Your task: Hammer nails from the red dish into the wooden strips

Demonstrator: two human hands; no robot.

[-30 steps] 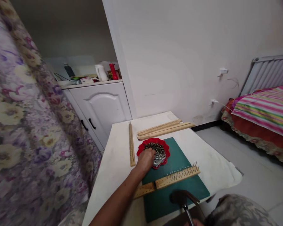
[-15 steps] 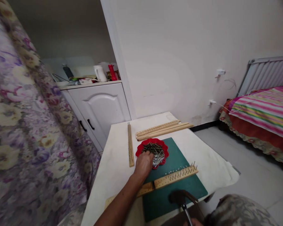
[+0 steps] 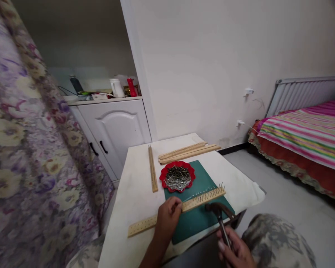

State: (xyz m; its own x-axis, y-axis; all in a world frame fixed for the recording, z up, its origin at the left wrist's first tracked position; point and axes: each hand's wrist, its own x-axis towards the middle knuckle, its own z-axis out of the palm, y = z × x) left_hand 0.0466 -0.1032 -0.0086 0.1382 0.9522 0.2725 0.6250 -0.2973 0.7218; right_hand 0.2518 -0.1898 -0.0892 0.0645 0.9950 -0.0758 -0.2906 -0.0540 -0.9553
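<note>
My left hand [image 3: 167,217] is closed in a pinch over the long wooden strip [image 3: 145,224] that lies across the green mat [image 3: 201,219]; what the fingers hold is too small to make out. The strip's right part carries a row of upright nails [image 3: 209,192]. My right hand [image 3: 234,251] grips the handle of a hammer [image 3: 218,212], whose dark head hovers just over the mat near the strip. A red scalloped dish [image 3: 178,176] full of nails sits beyond the strip.
The white table [image 3: 134,197] also bears one wooden strip [image 3: 152,173] at the left and a few more strips [image 3: 188,152] at the back. A floral curtain [image 3: 30,149] hangs at left, a white cabinet [image 3: 114,130] behind, a striped bed [image 3: 304,137] at right.
My left hand left the red dish and came back to the nailed strip in a pinch. My right hand and the hammer rose into view near the strip.
</note>
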